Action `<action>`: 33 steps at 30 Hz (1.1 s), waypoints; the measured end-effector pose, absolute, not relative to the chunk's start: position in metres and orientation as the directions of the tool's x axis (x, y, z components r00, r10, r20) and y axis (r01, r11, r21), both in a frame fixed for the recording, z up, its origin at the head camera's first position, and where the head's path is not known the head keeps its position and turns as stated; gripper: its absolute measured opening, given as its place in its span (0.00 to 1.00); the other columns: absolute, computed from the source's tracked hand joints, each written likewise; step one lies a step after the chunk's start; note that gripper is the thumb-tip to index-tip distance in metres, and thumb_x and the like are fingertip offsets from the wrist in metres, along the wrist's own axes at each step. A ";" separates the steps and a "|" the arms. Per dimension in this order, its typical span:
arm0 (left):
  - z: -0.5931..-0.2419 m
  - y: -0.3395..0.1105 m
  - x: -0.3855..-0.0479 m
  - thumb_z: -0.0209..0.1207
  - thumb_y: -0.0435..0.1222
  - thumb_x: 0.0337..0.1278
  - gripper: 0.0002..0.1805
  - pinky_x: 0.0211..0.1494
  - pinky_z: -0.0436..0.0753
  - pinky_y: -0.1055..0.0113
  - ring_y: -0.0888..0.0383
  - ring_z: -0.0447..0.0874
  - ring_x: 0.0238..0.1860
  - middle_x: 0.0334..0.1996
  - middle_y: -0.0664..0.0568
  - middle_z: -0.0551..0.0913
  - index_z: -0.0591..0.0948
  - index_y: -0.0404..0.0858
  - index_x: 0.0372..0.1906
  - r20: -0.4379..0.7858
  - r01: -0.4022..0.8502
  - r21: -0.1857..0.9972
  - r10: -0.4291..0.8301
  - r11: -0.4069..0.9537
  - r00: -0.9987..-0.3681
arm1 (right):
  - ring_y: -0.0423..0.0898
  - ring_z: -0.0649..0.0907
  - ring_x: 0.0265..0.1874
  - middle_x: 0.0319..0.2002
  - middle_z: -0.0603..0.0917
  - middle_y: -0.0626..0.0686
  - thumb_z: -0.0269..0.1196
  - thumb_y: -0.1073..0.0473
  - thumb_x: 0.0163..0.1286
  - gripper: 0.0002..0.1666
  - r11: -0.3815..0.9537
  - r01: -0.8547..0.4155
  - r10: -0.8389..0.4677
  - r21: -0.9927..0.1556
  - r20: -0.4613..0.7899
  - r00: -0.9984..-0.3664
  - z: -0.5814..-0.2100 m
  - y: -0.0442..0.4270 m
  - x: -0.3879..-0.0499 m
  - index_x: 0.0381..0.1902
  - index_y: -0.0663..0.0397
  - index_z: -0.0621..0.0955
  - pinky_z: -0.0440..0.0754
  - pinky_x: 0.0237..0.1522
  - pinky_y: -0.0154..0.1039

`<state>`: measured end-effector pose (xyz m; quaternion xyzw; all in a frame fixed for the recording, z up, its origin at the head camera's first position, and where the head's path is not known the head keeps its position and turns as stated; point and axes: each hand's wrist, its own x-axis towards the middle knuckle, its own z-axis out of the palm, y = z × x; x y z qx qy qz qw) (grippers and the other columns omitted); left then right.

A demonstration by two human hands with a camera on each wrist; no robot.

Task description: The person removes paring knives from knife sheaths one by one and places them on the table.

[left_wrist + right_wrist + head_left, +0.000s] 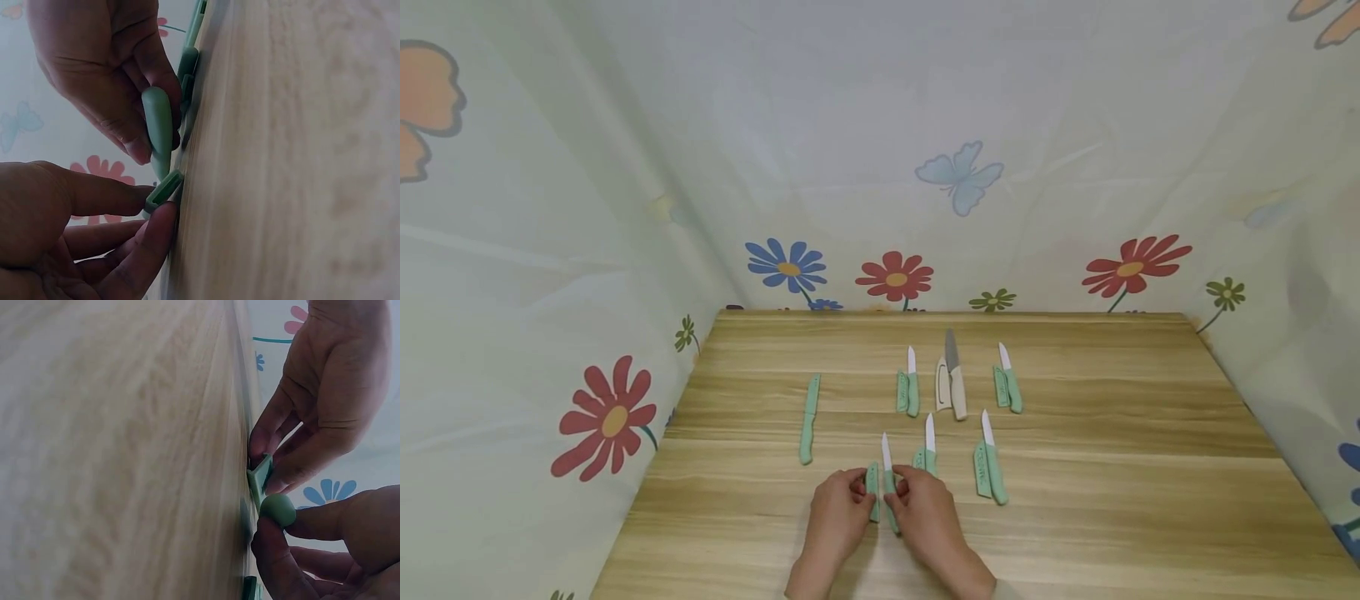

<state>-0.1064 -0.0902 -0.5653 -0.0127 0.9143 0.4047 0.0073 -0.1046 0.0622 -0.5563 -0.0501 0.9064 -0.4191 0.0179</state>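
Near the front of the wooden table, my left hand (841,510) pinches a green knife sheath (872,492) between thumb and fingers. Just right of it, my right hand (927,512) pinches the green handle of a paring knife (887,467), whose white blade points away from me. Sheath and knife lie side by side with a narrow gap. In the left wrist view the sheath's open end (165,190) shows between the left fingertips, and the knife handle (158,122) between the right ones. The right wrist view shows the rounded handle end (278,510).
A sheathed green knife (809,421) lies to the left. Beyond and to the right, several green knives (992,467) rest beside their sheaths, one partly behind my right hand. A larger beige-handled knife (956,379) and its sheath (942,387) lie farther back. Flower-printed cloth (850,167) surrounds the table.
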 end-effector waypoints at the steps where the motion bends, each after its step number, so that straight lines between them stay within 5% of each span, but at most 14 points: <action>1: -0.565 -0.090 -0.106 0.70 0.27 0.52 0.20 0.32 0.76 0.73 0.65 0.75 0.30 0.30 0.56 0.81 0.86 0.30 0.53 -0.021 -0.029 0.736 -0.020 0.677 -1.000 | 0.33 0.79 0.26 0.29 0.84 0.45 0.73 0.65 0.63 0.24 0.657 -0.082 -0.105 -0.750 0.016 -0.994 -0.557 0.062 -0.105 0.56 0.66 0.84 0.78 0.29 0.32; 22: -0.566 -0.083 -0.107 0.71 0.29 0.52 0.19 0.36 0.75 0.68 0.62 0.73 0.32 0.31 0.55 0.77 0.87 0.32 0.52 -0.016 -0.007 0.656 0.004 0.755 -1.000 | 0.39 0.71 0.24 0.27 0.74 0.46 0.73 0.63 0.61 0.18 0.754 -0.130 -0.119 -0.644 0.061 -0.991 -0.562 0.054 -0.109 0.49 0.66 0.87 0.68 0.26 0.33; 33: -0.563 -0.085 -0.104 0.71 0.30 0.53 0.20 0.37 0.75 0.66 0.61 0.73 0.34 0.34 0.52 0.77 0.86 0.29 0.52 -0.032 0.024 0.629 0.056 0.777 -0.998 | 0.40 0.73 0.27 0.30 0.77 0.48 0.73 0.63 0.63 0.20 0.759 -0.127 -0.128 -0.638 0.046 -0.991 -0.561 0.055 -0.109 0.51 0.67 0.86 0.72 0.28 0.36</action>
